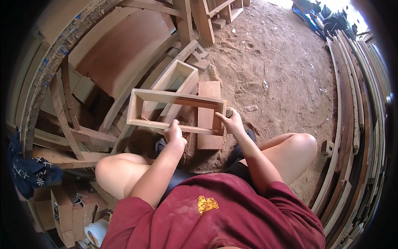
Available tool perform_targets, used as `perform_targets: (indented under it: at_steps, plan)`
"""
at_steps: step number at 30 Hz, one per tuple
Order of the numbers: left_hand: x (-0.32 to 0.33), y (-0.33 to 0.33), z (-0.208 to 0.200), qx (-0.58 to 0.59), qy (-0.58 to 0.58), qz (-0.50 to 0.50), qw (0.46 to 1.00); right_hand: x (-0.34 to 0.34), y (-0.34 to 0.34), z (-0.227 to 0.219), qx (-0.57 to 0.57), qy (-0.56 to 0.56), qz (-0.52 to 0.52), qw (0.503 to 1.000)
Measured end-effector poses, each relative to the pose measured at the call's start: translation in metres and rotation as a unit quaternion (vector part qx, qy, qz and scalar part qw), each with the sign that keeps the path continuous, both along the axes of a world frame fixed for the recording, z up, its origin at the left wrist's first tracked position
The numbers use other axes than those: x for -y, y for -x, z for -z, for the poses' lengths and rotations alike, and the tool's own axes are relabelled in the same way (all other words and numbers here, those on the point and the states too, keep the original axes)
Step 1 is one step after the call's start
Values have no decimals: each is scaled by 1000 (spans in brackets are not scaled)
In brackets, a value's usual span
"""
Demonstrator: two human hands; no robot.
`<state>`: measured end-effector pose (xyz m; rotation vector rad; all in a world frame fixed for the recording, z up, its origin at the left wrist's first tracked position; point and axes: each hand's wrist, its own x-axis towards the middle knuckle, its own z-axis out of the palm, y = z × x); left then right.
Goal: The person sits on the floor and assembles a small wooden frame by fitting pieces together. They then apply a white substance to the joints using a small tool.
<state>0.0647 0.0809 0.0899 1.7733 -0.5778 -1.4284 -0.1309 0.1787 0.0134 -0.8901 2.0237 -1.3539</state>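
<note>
A long rectangular wooden frame [156, 124], open through its middle, is held up in front of me with both hands. My left hand [174, 132] is closed on its near long side. At the right end, my right hand [231, 121] grips the short side, with the thumb on the inner face. A small brownish bit shows by the right fingers; I cannot make out what it is. Behind the held frame leans a second open wooden frame [188, 85], partly hidden by it. A flat reddish board [209, 142] lies on the ground below.
Curved wooden framework [62, 54] with panels rises on the left. Long planks [346, 124] are stacked along the right. Sawdust-covered ground [277, 74] stretches ahead. A patterned dark blue cloth [31, 170] hangs at left, above wooden offcuts and a white tub [96, 232].
</note>
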Motion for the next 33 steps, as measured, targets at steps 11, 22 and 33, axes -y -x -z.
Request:
perform_targets:
  at_steps: [11, 22, 33]
  plan:
    - [-47, 5, -27, -177, -167, 336, 910, 4, -6, 5, -147, -134, 22, 980]
    - [81, 31, -4, 561, 540, 474, 410, 4, 5, 9, 164, 100, 135, 972]
    - [106, 56, 17, 595, 532, 496, 342, 12, -7, 22, 79, 0, 133, 988]
